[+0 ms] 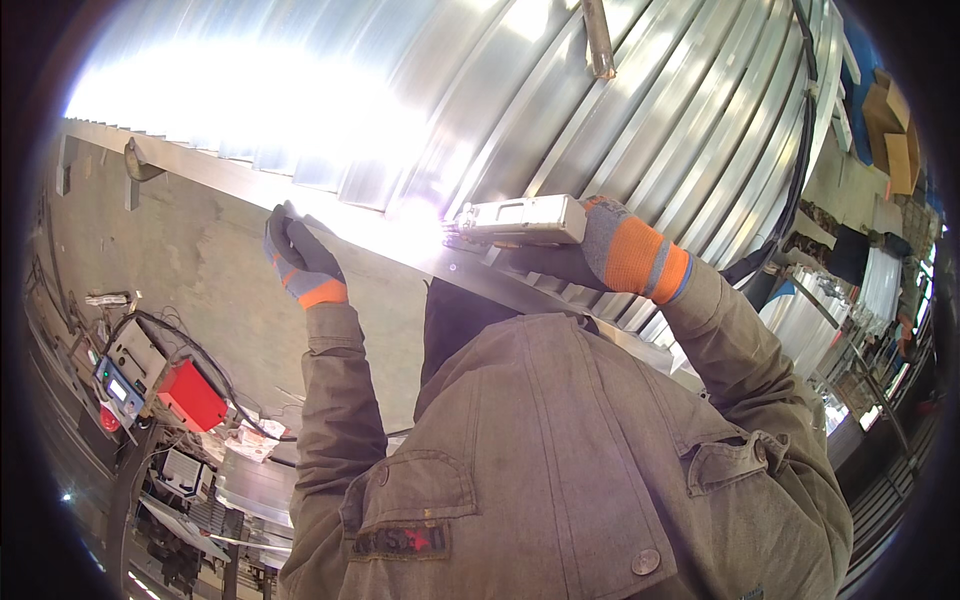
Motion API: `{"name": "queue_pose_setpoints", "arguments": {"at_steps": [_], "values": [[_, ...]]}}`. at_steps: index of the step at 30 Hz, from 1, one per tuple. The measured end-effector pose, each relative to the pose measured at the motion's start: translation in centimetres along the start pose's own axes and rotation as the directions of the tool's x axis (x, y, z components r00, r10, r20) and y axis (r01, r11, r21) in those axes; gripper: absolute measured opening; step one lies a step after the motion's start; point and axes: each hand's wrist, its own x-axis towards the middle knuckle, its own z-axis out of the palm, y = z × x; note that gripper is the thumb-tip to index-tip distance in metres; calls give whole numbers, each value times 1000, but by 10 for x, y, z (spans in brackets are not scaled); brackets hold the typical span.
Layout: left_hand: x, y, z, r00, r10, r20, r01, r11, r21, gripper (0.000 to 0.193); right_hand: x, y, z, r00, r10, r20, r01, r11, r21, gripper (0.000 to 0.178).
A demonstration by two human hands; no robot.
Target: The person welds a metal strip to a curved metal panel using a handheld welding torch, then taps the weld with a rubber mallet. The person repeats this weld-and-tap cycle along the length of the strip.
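My right hand, in a grey and orange work glove, is wrapped round the rear of a boxy, metal-cased handheld welding gun. The gun's tip points left, at a metal edge bar that borders a large ribbed metal panel. Bright purple-white light glares at the tip and washes out the spot it meets. My left hand, gloved alike, is at the same bar farther left. Its fingers stretch up to the bar's edge and hold nothing that I can make out.
A metal rod lies across the panel, and a clamp-like piece sits at its left edge. Black cable runs along the right. On the floor at left stand a red box and a machine with a display. Cardboard is far right.
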Motion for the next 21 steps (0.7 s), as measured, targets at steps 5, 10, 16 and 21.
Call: {"name": "queue_pose_setpoints", "arguments": {"at_steps": [5, 10, 16, 21], "values": [[1, 1, -2, 1000, -7, 13, 6, 1000, 29, 43, -3, -9, -5, 999, -36, -33, 38, 998, 50, 58], [1, -1, -2, 1000, 21, 10, -21, 1000, 10, 42, -1, -14, -6, 996, -59, -68, 60, 998, 12, 60], [2, -6, -1, 1000, 26, -14, -26, 1000, 5, 40, -1, -24, -13, 997, -58, -49, 55, 997, -53, 64], [1, -5, -2, 998, 55, -16, -54, 998, 39, 39, 0, -33, -14, 1000, -6, -20, 3, 995, -103, 64]]}}
